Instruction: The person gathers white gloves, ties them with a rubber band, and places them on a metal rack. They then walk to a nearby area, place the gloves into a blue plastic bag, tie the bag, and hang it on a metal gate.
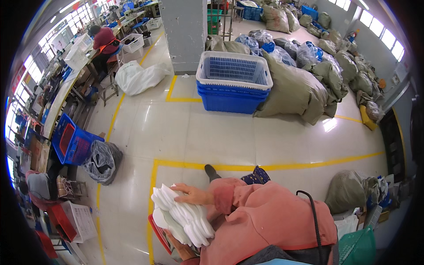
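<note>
A fanned stack of white, soft, insole-shaped pieces (183, 216) lies in front of my body at the lower middle. My left hand (180, 245) cups the near side of the stack from below, its fingers closed against the edge and partly hidden. Across the far upper end of the pieces rests my right hand (193, 194), with its fingers stretched out and apart. Beneath the stack, at its left, shows the rim of a red object (158, 232); the pieces hide most of it. Pink sleeves cover both my arms.
Nested blue crates with a white one (234, 88) on top stand ahead, beside large olive sacks (293, 90). At left are a blue crate (75, 141), a grey plastic bag (102, 162) and a white basket (79, 221). A seated person (105, 46) works at a far-left bench.
</note>
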Motion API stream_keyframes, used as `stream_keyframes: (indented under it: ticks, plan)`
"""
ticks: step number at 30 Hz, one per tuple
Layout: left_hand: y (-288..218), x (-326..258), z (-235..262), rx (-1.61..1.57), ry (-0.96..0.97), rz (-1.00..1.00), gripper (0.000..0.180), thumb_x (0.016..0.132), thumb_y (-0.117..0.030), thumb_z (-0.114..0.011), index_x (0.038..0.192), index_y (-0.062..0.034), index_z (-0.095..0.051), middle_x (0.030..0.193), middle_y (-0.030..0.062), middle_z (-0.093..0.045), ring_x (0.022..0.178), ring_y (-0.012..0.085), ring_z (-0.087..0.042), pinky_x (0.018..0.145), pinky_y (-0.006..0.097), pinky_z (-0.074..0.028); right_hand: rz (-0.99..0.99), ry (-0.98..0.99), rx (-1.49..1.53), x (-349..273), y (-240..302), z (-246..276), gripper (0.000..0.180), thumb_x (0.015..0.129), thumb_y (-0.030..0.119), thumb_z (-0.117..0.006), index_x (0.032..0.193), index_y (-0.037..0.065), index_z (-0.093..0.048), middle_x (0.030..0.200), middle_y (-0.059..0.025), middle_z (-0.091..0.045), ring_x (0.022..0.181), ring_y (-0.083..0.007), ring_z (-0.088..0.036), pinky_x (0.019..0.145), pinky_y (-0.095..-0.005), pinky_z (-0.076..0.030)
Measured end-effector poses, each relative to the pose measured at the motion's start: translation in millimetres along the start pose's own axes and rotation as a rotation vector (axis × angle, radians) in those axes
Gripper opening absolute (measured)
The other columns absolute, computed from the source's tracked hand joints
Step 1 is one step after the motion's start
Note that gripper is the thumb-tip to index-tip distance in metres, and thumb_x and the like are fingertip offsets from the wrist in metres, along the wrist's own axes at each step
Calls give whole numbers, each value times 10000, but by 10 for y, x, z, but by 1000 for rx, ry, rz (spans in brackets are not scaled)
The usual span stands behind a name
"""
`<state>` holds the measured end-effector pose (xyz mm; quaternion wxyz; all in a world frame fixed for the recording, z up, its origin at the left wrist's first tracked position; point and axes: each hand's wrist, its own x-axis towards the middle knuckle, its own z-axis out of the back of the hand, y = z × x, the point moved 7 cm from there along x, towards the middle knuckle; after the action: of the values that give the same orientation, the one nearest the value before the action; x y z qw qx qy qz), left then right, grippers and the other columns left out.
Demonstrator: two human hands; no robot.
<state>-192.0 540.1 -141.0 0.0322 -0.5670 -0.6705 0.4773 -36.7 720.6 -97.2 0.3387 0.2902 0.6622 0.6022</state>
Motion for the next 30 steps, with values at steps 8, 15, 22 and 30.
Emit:
stream_keyframes:
  ticks: [8, 15, 22, 30]
  plan:
    - [248, 1405, -1214, 16, -71, 127, 713, 1013, -495, -468, 1551, -44, -345, 1517, 159, -457, 1347, 347, -487, 1128, 489, -400, -152, 194, 243, 1339, -129, 1544, 689, 1042, 383, -559, 1615, 139, -265, 1629, -168, -305, 1499, -298, -290, 1227, -401, -219]
    - [303, 2757, -2750, 80, 108, 253, 708, 1004, -484, -478, 1545, -42, -360, 1504, 163, -475, 1333, 350, -502, 1121, 491, -405, -103, 7, 572, 1837, 262, 3258, 797, 1050, 263, -572, 1647, 136, -59, 1578, -146, -390, 1447, -241, -363, 1203, -380, -262]
    - [773, 3689, -4235, 273, 385, 398, 676, 1011, -461, -464, 1525, -28, -392, 1469, 170, -516, 1306, 349, -535, 1114, 493, -421, -141, -306, 531, 1717, 457, 4558, 719, 1049, 268, -562, 1628, 97, -170, 1525, -107, -461, 1388, -198, -430, 1170, -367, -332]
    - [1149, 3885, -5892, 120, 696, 909, 570, 1063, -405, -469, 1471, -6, -472, 1395, 164, -588, 1263, 258, -594, 1117, 403, -455, -117, -330, 756, 1469, 47, 5454, 528, 1022, 222, -587, 1492, 35, -438, 1389, -115, -594, 1248, -242, -586, 1062, -381, -476]
